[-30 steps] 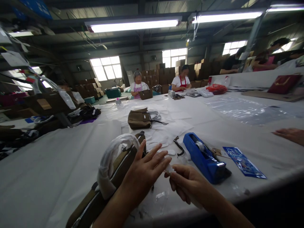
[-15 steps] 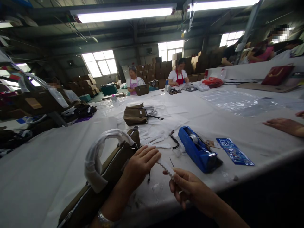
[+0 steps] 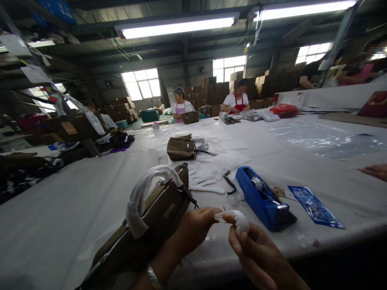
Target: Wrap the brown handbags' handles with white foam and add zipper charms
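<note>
Take the blue tape dispenser (image 3: 263,197) as our marker on the white-covered table (image 3: 96,205). Far left of it, there's the large olive bag (image 3: 167,205), zip along the top, its arched handle (image 3: 136,205) wrapped in white. Beyond that, up and left of the dispenser, a smaller brown bag (image 3: 181,148) with a dark cord trailing from its right side!

Down comes the eye to the left hand (image 3: 196,225), on the near left side of the dispenser, a metal band (image 3: 153,276) at the wrist, thumb and fingers pinched narrow on one end of a white strip (image 3: 241,222). Loose white strips (image 3: 210,189) lie beyond it, left of the dispenser, and a dark braided cord (image 3: 230,183) sits just beside the dispenser. And here's the strip itself, bent in a curve between the hands, left of the dispenser's near end! The right hand (image 3: 256,249), also on the near left side, grips its curved end.

Right of the dispenser: a brown tag (image 3: 279,192), then a blue packet (image 3: 316,207). Farther right, a co-worker's hand (image 3: 376,171).
</note>
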Demonstrator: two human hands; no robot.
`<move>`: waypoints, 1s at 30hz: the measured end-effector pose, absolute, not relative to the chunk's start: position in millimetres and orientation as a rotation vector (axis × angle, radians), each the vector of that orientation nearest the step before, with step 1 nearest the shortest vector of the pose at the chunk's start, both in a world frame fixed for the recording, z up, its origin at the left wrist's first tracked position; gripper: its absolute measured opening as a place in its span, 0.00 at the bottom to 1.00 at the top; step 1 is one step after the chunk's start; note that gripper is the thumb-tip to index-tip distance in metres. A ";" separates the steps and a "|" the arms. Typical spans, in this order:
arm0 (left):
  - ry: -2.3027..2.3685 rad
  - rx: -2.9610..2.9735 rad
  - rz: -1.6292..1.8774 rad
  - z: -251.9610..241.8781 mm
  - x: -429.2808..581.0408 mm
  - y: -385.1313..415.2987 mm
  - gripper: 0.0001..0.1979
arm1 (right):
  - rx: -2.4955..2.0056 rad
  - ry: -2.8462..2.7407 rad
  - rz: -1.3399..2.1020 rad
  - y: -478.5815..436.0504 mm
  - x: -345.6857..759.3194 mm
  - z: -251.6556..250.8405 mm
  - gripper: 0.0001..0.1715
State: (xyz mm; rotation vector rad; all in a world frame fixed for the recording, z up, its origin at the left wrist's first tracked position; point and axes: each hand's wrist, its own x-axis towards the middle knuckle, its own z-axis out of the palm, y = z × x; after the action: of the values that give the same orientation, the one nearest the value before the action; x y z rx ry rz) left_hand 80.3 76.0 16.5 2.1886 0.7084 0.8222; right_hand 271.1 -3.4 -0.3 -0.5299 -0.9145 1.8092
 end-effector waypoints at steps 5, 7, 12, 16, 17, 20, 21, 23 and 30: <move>0.509 1.595 0.554 5.7 79.0 49.8 0.18 | -0.963 -1.603 1.401 25.4 287.8 4.2 0.25; 0.403 1.217 0.486 3.7 73.9 45.2 0.18 | -1.026 -1.966 0.940 32.8 291.9 5.7 0.22; 0.337 0.804 0.505 6.1 70.9 39.8 0.19 | -0.958 -2.300 -0.053 38.7 287.6 11.1 0.20; 0.381 0.641 0.561 14.2 80.9 36.9 0.20 | -0.898 -2.259 -0.112 42.6 282.6 5.5 0.15; 0.413 0.608 0.584 16.0 84.0 36.2 0.21 | -0.910 -2.209 -0.083 44.0 281.9 3.1 0.17; 0.515 0.625 0.640 17.4 91.4 33.9 0.28 | -1.001 -2.013 -0.034 47.3 280.1 -2.2 0.22; 0.545 0.742 0.701 16.0 92.8 32.9 0.31 | -1.063 -1.939 0.036 47.6 279.2 -3.4 0.21; 0.605 1.240 0.958 10.8 94.1 31.5 0.28 | -1.226 -1.769 0.333 46.1 276.1 -6.8 0.21; 0.555 2.955 1.228 -2.8 99.1 37.1 0.25 | -1.188 -1.466 1.005 17.0 248.8 -32.6 0.29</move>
State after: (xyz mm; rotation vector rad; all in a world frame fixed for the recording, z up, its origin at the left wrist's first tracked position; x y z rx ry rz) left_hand 99.1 37.1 -2.8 2.9549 0.5547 1.2279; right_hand 248.8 17.0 -32.6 -1.1876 -1.4664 1.0051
